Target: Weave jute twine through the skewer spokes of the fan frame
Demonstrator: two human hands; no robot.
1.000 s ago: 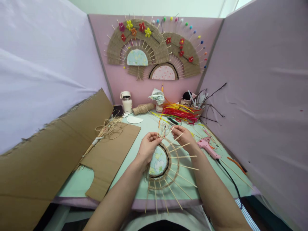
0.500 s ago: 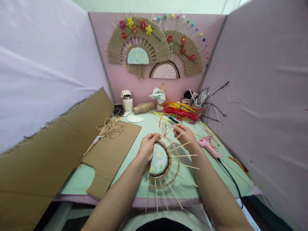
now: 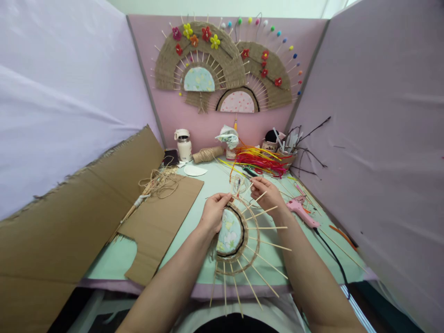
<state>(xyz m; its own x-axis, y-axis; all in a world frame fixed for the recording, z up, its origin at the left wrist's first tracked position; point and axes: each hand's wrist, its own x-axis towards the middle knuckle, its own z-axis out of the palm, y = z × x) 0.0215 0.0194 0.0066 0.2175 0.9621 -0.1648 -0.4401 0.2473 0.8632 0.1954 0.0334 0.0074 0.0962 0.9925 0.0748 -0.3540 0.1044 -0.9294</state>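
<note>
A half-round fan piece [image 3: 231, 236] lies in front of me, with a floral fabric centre, a black rim, rings of woven jute and wooden sticks fanning outward. My left hand [image 3: 213, 212] grips its upper left edge, fingers closed. My right hand [image 3: 268, 196] pinches a strand of jute twine [image 3: 239, 185] near the top sticks, fingers closed. Both hands are over the mint green table [image 3: 194, 203].
Cardboard sheets [image 3: 104, 203] and a tangle of twine with sticks [image 3: 157, 182] lie left. A pink glue gun [image 3: 300, 210] with black cord lies right. Behind are a twine spool [image 3: 207, 155], a white jar [image 3: 183, 144], coloured strips [image 3: 258, 162], a tool cup [image 3: 284, 155]. Finished fans [image 3: 222, 69] hang on the back wall.
My right hand has shifted slightly right and back with the twine. The fan piece has turned a little under my left hand.
</note>
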